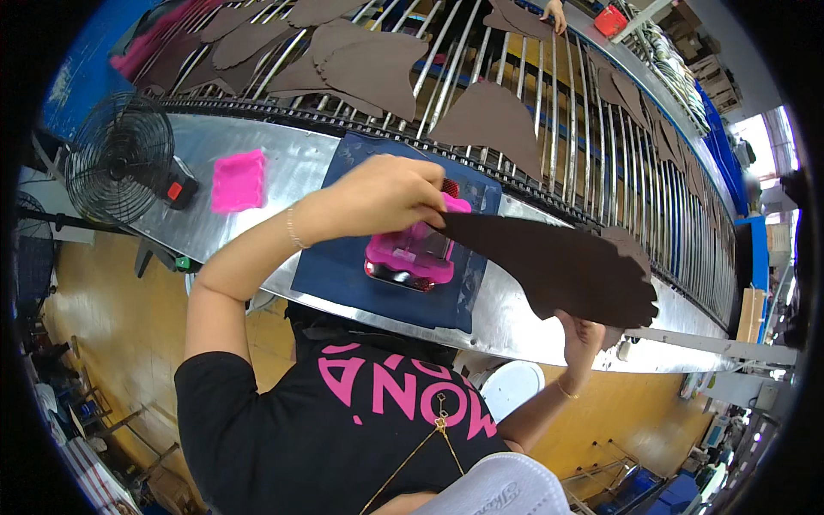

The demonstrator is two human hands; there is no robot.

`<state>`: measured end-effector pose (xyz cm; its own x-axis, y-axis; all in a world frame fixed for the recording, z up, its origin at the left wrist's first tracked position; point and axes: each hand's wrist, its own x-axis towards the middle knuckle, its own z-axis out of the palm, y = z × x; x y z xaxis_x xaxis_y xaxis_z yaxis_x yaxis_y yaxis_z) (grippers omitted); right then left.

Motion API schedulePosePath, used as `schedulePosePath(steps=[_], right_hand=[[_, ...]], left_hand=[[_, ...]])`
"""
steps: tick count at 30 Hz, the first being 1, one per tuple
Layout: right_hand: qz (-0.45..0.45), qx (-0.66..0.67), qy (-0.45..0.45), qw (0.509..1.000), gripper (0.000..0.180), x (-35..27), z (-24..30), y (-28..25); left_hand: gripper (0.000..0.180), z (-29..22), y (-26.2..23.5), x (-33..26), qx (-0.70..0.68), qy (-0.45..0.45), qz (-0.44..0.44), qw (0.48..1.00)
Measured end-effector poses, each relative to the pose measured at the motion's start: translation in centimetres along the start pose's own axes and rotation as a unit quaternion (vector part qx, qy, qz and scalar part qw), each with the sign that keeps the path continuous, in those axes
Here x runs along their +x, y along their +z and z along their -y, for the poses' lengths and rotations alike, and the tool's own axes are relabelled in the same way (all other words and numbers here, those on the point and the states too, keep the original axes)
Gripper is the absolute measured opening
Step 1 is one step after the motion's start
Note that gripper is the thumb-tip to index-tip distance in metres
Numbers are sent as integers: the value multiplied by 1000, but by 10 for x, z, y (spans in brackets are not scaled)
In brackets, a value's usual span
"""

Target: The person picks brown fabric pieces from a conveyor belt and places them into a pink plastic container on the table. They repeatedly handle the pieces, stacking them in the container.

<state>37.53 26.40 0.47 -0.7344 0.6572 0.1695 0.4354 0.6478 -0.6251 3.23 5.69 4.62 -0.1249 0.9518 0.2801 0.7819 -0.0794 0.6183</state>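
A dark brown flat cut piece (549, 262), leather-like with a scalloped right end, is stretched between my hands above the metal table. My left hand (382, 196) pinches its narrow left tip. Its lower right edge is in the grip of my right hand (581, 336), thumb in front and most fingers hidden behind the piece. Just below my left hand a bright pink plastic holder (412, 251) with a dark, shiny part along its lower side rests on a dark blue mat (348, 275). My left hand and the piece cover some of the holder.
Beyond the table runs a rack of metal rods (556, 112), carrying several brown cut pieces (365, 64). A black fan (120, 161) and a pink square tray (239, 182) sit at the left. Another person's hand (555, 15) shows at the far side. A white round stool (513, 386) stands below the table.
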Motion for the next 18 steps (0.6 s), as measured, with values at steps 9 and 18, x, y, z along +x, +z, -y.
schedulePosePath(steps=[9, 18], right_hand=[[-142, 180, 123, 966, 31, 3, 29, -96], [-39, 532, 107, 839, 21, 172, 29, 43]], left_hand=[[15, -24, 32, 83, 33, 81, 0, 996], [35, 34, -74, 31, -135, -112, -336, 925]])
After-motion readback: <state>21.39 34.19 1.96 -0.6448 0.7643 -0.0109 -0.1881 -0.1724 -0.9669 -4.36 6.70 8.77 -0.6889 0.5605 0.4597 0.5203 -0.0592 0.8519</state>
